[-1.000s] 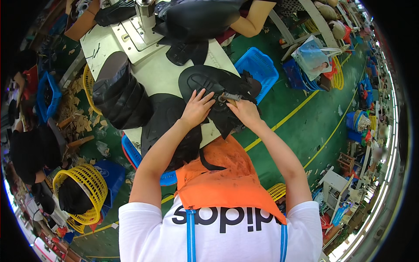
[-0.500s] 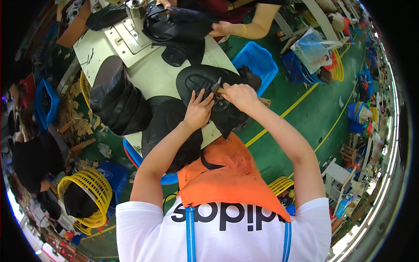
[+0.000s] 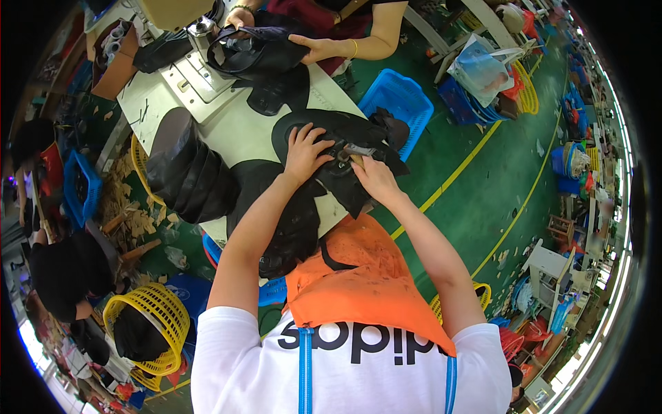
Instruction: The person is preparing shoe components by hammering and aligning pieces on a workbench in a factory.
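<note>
My left hand point(image 3: 304, 153) lies with fingers spread on a black leather-like piece point(image 3: 289, 131), pressing it against the white tabletop point(image 3: 241, 134). Just right of it, my right hand point(image 3: 376, 178) is closed round the tan handle of a small hammer point(image 3: 360, 150), its metal head over the same black work. Part of the handle is hidden in my fingers. More black pieces point(image 3: 265, 200) lie below my left forearm, overlapping the table's near edge. A tall bundle of nested dark pieces point(image 3: 186, 169) stands at the table's left.
Across the table a co-worker's hands point(image 3: 314, 48) hold a black piece by a sewing machine point(image 3: 200, 76). A blue basket point(image 3: 407, 103) stands off the table's right edge. A yellow basket point(image 3: 148, 328) with black material sits lower left; a cardboard box point(image 3: 114, 62) is upper left.
My left hand has moved slightly up and left, fingers spread wider. In my right hand the hammer's head has turned to lie more sideways. The co-worker's black piece has shifted left.
</note>
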A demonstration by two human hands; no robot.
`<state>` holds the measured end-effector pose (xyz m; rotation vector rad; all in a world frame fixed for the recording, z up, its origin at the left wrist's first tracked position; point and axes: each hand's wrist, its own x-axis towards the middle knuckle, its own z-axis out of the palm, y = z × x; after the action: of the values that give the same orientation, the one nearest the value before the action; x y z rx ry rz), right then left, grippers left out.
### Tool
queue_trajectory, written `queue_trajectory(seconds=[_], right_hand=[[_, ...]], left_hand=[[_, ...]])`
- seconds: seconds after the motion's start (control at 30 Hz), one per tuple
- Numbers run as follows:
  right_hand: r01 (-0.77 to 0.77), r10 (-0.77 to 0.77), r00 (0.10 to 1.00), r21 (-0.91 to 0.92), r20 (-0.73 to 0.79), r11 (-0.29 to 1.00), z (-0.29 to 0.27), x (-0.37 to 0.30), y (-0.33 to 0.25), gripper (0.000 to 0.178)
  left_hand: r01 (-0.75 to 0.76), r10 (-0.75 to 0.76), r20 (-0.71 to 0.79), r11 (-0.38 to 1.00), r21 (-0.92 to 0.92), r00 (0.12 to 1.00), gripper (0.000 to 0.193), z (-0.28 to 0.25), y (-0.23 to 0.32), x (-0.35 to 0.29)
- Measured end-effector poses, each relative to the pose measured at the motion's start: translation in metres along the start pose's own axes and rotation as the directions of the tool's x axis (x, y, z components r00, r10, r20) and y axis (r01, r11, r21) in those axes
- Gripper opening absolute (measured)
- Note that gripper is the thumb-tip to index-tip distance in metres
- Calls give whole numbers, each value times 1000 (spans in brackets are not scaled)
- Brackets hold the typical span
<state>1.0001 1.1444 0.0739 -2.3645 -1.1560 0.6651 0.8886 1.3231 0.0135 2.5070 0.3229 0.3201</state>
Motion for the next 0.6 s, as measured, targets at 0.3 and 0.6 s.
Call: queue_trajectory(seconds=[0.3, 0.6], right_hand=[[-61, 70, 996, -159, 52, 985, 2, 5, -11, 30], [-20, 21, 1000, -210, 3, 978, -6, 4, -10, 26]], left_hand=[[29, -27, -82, 999, 26, 996, 31, 14, -2, 2], [67, -132, 284, 971, 230, 950, 97, -82, 35, -74]])
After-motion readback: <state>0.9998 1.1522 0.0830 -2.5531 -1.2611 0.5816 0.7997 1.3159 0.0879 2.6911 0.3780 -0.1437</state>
